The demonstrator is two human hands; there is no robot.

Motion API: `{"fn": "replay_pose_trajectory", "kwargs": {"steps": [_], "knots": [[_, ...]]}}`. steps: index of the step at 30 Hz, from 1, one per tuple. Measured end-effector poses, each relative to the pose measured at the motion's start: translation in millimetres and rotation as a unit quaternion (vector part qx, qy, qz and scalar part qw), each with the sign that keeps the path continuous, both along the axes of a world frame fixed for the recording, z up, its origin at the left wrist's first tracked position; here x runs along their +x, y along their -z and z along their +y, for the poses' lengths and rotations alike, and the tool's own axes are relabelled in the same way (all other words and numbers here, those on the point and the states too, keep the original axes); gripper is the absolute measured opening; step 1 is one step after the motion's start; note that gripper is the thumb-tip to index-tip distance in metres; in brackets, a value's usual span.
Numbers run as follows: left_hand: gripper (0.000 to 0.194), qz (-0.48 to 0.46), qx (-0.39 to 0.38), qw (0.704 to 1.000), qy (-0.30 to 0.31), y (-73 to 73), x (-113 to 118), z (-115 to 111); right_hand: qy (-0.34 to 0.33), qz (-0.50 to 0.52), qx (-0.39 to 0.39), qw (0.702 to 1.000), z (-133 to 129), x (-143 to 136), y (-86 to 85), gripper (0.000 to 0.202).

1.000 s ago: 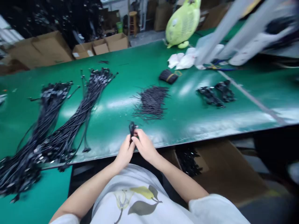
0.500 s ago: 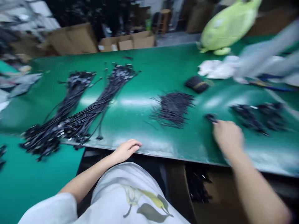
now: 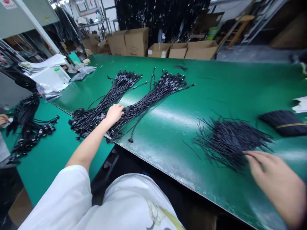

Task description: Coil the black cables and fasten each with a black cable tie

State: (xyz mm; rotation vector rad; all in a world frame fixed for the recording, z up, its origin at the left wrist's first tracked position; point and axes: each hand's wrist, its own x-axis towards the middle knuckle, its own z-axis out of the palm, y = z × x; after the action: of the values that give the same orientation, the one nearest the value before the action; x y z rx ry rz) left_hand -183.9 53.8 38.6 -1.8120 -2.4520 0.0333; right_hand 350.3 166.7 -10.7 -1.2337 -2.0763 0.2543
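Note:
My left hand point(image 3: 115, 113) is over the nearer bundle of black cables point(image 3: 146, 101), its fingers curled down onto the cables near their lower connector ends. A second bundle of black cables point(image 3: 112, 92) lies just to its left, and the lower ends of the two overlap. At the right, my right hand point(image 3: 275, 179), partly blurred, has thumb and forefinger pinched at the near edge of a loose pile of thin black twist ties point(image 3: 227, 140). The ties at its fingertips are hard to tell apart.
A banded black bundle point(image 3: 283, 123) lies beyond the pile on the green table point(image 3: 182, 156). Another person's hand point(image 3: 3, 119) is at the far left beside more black cables point(image 3: 27, 121). Papers point(image 3: 48, 72) and cardboard boxes point(image 3: 201, 50) stand at the back.
The view has turned left. My left hand has gone from the table edge onto the cables. My right hand has left a small dark item and moved to the twist ties.

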Motion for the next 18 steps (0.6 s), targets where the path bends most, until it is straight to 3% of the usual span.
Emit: {"fn": "replay_pose_trajectory", "kwargs": {"steps": [3,6,10,12,16,18], "knots": [[0.023,0.018,-0.035,0.999,0.028,-0.4,-15,8,-0.053,-0.061,0.009,0.997,-1,-29,12.2,0.053],[0.031,0.035,-0.022,0.998,0.051,-1.9,-16,1,-0.129,-0.079,-0.029,0.988,-9,-73,13.0,0.04],[0.036,0.067,0.037,0.997,0.013,-5.2,-17,-16,-0.269,-0.118,-0.091,0.952,-25,-158,1.0,0.029],[0.033,0.058,0.075,0.995,0.015,-1.5,-13,-22,-0.328,-0.156,-0.087,0.928,-30,-213,-2.2,0.035],[0.034,-0.012,0.053,0.981,0.185,19.5,7,-25,-0.352,-0.277,0.027,0.894,-23,-319,2.6,0.046],[0.035,-0.027,0.03,0.979,0.2,28.6,7,-23,-0.347,-0.311,0.059,0.883,-10,-351,6.1,0.038]]}}
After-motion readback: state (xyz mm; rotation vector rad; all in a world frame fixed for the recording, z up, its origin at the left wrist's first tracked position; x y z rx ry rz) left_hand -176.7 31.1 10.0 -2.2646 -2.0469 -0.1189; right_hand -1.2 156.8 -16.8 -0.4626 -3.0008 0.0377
